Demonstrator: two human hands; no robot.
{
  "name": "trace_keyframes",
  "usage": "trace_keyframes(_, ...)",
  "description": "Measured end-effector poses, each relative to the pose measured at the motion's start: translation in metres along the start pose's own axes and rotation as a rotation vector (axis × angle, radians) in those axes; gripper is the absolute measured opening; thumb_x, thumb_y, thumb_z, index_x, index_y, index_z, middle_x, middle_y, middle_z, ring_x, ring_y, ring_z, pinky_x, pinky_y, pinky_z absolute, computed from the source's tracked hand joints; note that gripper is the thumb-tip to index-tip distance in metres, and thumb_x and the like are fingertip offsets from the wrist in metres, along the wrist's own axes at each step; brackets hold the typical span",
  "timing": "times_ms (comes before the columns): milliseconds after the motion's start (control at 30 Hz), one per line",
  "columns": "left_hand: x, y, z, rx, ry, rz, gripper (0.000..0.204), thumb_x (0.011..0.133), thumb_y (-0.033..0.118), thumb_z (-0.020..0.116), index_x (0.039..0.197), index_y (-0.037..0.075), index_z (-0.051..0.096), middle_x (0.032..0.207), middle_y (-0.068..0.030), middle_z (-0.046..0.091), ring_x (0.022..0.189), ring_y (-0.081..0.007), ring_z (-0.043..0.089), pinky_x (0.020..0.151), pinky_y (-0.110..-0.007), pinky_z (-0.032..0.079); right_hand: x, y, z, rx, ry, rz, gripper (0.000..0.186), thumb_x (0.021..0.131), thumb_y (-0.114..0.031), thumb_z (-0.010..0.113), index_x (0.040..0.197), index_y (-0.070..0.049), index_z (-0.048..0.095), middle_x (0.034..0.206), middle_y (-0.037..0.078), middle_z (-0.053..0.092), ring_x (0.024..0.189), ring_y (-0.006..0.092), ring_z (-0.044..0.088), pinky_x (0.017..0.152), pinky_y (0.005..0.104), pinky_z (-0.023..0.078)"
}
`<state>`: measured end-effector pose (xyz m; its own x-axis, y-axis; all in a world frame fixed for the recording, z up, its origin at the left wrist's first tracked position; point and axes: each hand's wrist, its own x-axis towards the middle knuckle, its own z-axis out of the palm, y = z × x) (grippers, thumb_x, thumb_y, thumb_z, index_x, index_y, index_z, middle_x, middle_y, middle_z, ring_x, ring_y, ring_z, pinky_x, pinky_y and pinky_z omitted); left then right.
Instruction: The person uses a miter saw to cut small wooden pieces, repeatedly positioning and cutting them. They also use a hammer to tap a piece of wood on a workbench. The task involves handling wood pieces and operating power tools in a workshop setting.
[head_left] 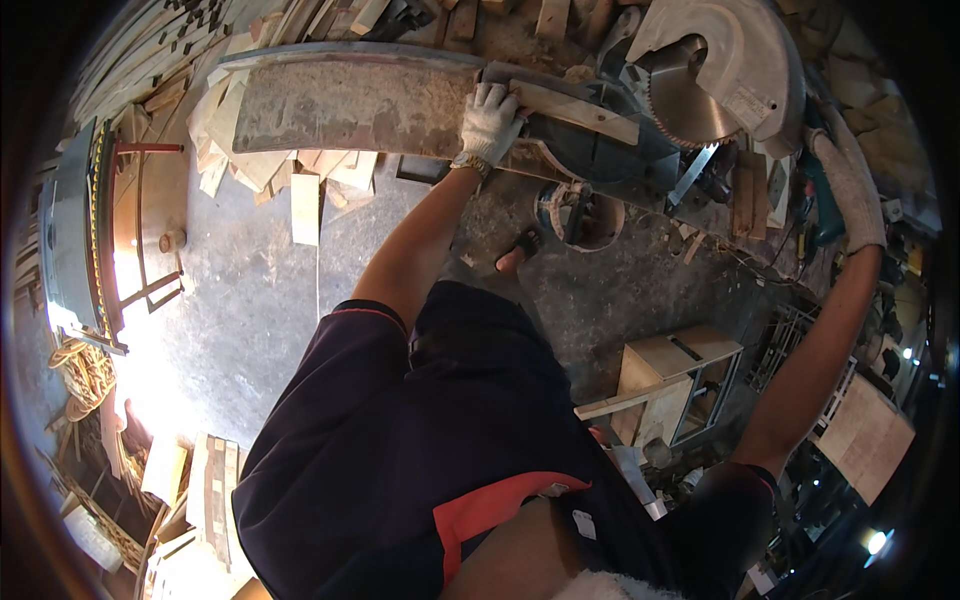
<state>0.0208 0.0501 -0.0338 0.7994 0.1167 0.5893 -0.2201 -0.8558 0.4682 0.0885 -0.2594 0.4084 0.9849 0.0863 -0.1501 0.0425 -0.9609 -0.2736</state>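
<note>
In a cluttered woodworking shop, a pale wooden strip (pixel 580 112) is laid across the dark base (pixel 625 165) of a mitre saw (pixel 770 60), beside a long, worn tabletop (pixel 340 105). The strip's left end is covered by the gloved left hand (pixel 490 120); whether it is gripped or merely pressed down cannot be told. The saw's teal grip (pixel 825 205) is held by the gloved right hand (pixel 848 190), wrapped around it. The blade (pixel 690 95) is raised, its teeth distinctly seen near the strip's right end. Placement of the strip is judged largely done; no cut can be made out across it, so sawing is judged not yet done. Loose boards (pixel 305 205) are scattered below the tabletop.
</note>
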Motion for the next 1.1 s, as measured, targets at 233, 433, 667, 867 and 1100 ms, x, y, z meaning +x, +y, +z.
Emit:
trace_keyframes(233, 0.000, 0.000, 0.001, -0.032, 0.026, 0.009, 0.028, 0.086, 0.030, 0.080, 0.102, 0.009, 0.071, 0.103, -0.0084, 0.064, 0.105, -0.0332, 0.060, 0.086, -0.048, 0.051, -0.001, -0.004, 0.000, 0.047, -0.037, 0.060, 0.062, 0.099, -0.036, 0.057, 0.155, -0.009, 0.047, 0.121, 0.011, 0.065, 0.074, 0.0149, 0.062, 0.066, 0.0293, 0.052)
trace_keyframes(433, 0.003, -0.001, -0.003, 0.019, -0.032, 0.040, 0.027, 0.086, 0.033, 0.080, 0.097, 0.009, 0.072, 0.103, -0.0088, 0.064, 0.104, -0.0330, 0.060, 0.086, -0.048, 0.051, -0.025, -0.007, 0.015, 0.119, -0.021, 0.120, 0.063, 0.098, -0.029, 0.057, 0.157, -0.014, 0.043, 0.111, 0.008, 0.067, 0.070, 0.0129, 0.063, 0.058, 0.0267, 0.051)
trace_keyframes(667, 0.010, 0.004, -0.012, 0.057, -0.080, 0.014, 0.034, 0.085, 0.040, 0.081, 0.091, 0.008, 0.072, 0.104, -0.0103, 0.064, 0.107, -0.0336, 0.061, 0.088, -0.048, 0.052, -0.067, 0.010, 0.067, 0.472, -0.010, 0.272, 0.056, 0.090, -0.015, 0.067, 0.143, -0.005, 0.050, 0.105, 0.008, 0.070, 0.075, 0.0149, 0.068, 0.057, 0.0282, 0.053)
trace_keyframes(867, 0.010, 0.002, -0.011, 0.058, -0.075, 0.020, 0.035, 0.082, 0.040, 0.083, 0.089, 0.008, 0.072, 0.102, -0.0098, 0.066, 0.105, -0.0339, 0.063, 0.084, -0.048, 0.054, -0.096, 0.024, 0.122, 0.618, 0.045, 0.317, 0.053, 0.084, -0.003, 0.062, 0.136, 0.001, 0.052, 0.097, 0.010, 0.071, 0.066, 0.0148, 0.067, 0.056, 0.0292, 0.054)
trace_keyframes(1100, 0.010, 0.001, -0.010, 0.053, -0.074, 0.010, 0.036, 0.082, 0.040, 0.083, 0.095, 0.008, 0.073, 0.102, -0.0102, 0.067, 0.106, -0.0344, 0.063, 0.086, -0.048, 0.055, -0.110, 0.040, 0.179, 0.731, 0.165, 0.281, 0.040, 0.083, -0.001, 0.060, 0.123, 0.002, 0.057, 0.094, 0.009, 0.069, 0.064, 0.0118, 0.059, 0.057, 0.0278, 0.051)
